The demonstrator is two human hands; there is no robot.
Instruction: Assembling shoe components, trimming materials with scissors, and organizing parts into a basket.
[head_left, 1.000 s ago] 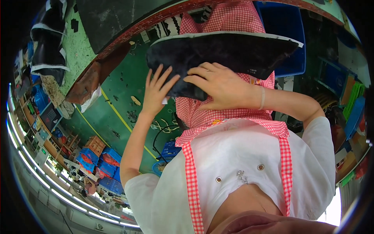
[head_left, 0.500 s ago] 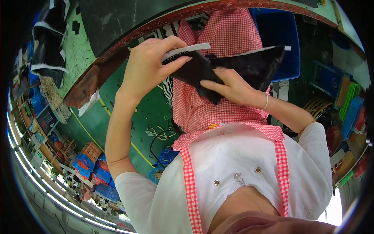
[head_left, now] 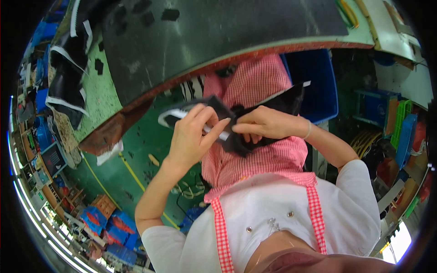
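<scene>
Hands, left (head_left: 193,136) and right (head_left: 266,123), pinch black fabric piece (head_left: 236,123) beside blue bin (head_left: 316,86).

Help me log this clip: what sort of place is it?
Probably a sewing or shoe-part workshop: both hands grip a black white-edged cut piece, more such pieces lie on the worn green worktable, and blue plastic crates stand around.

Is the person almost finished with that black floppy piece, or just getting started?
Hard to say how near the end it is. The black piece is off the worktable and held over the lap. In hand: the left hand pinches its white-edged end and the right hand grips it alongside. Several more black pieces lie on the green surface to the left, so those may remain.
</scene>
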